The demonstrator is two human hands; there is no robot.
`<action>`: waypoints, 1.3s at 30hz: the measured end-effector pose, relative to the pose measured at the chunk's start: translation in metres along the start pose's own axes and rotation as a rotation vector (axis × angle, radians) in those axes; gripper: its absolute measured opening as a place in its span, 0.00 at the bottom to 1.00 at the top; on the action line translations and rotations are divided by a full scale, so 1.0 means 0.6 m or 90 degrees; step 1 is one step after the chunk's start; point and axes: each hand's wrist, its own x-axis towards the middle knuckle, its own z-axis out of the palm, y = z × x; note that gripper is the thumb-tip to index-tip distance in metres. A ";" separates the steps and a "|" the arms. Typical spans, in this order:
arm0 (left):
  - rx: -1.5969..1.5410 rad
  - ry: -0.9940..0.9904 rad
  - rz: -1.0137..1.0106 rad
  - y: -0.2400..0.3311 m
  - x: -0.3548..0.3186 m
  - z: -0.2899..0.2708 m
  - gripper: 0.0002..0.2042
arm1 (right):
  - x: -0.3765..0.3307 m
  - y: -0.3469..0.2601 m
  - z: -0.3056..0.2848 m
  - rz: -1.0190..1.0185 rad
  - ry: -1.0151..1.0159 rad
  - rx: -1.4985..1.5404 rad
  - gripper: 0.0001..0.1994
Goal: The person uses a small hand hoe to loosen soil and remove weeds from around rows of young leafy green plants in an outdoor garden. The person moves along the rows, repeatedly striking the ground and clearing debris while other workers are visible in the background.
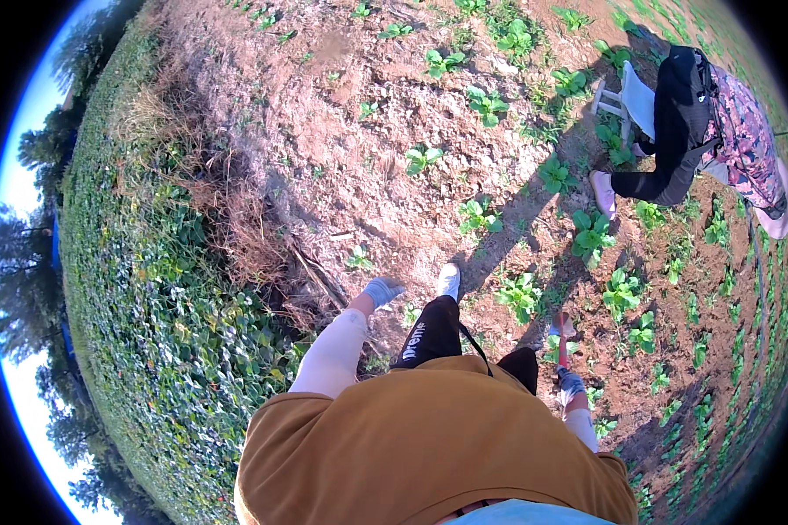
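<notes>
My right hand (pixel 570 385), in a grey-blue glove, is closed around the red handle of a small hoe (pixel 564 337). The hoe's pale metal blade is low among the leafy green plants at my right foot. My left hand (pixel 382 291), also gloved, is held out to the left above bare soil beside the dry stalks. Its fingers look stretched out, slightly blurred, with nothing visible in them. A leafy seedling (pixel 518 296) grows just ahead of my feet, and a smaller one (pixel 358 258) stands beyond my left hand.
Ahead right, a person (pixel 678 122) in dark trousers and a patterned top bends near a pale stool (pixel 632 101). Rows of seedlings (pixel 622 293) run to the right. Dense green vines (pixel 166 341) and dry brush (pixel 245 245) border the left. My shoe (pixel 448 281) is on soil.
</notes>
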 end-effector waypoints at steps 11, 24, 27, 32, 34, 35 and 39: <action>-0.767 0.089 -0.233 0.084 0.100 -0.142 0.26 | -0.249 -0.278 0.273 -0.327 -0.156 -0.398 0.16; -1.153 -0.237 -0.042 0.205 0.095 -0.276 0.22 | -0.245 -0.313 0.313 -0.579 -0.082 -0.815 0.20; -1.026 -0.260 -0.003 0.268 0.093 -0.269 0.21 | -0.145 -0.293 0.323 -0.568 -0.158 -0.513 0.26; -0.707 -0.292 0.026 0.387 0.053 -0.253 0.15 | -0.138 -0.409 0.408 -0.331 -0.435 0.133 0.25; -0.490 -0.319 0.076 0.383 0.058 -0.244 0.16 | -0.183 -0.441 0.428 -0.214 -0.589 0.136 0.24; -0.452 -0.294 0.065 0.383 0.055 -0.233 0.17 | -0.199 -0.447 0.434 -0.152 -0.664 0.138 0.24; -0.372 -0.095 0.041 0.371 0.069 -0.203 0.23 | -0.200 -0.448 0.444 -0.110 -0.686 0.249 0.24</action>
